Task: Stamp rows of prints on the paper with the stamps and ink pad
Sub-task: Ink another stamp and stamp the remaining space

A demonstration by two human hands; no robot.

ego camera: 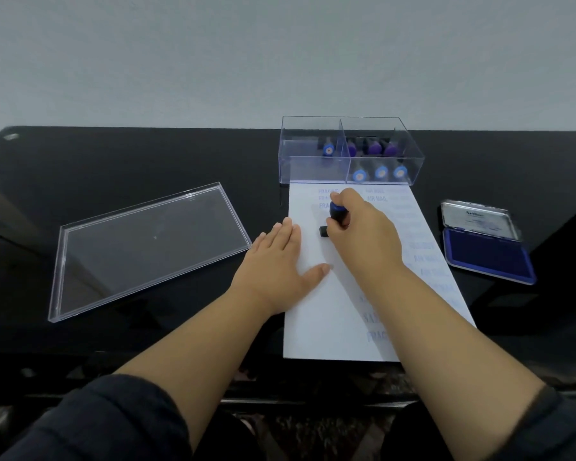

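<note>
Right hand curls its fingers round a blue-handled stamp, base pressed on the paper below faint blue prints. Left hand lies flat, fingers straight, on the paper's left edge. Open ink pad lies right of the paper.

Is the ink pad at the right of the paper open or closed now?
Open. The ink pad has its lid folded back, so the blue inking surface lies bare on the table, right of the paper.
</note>
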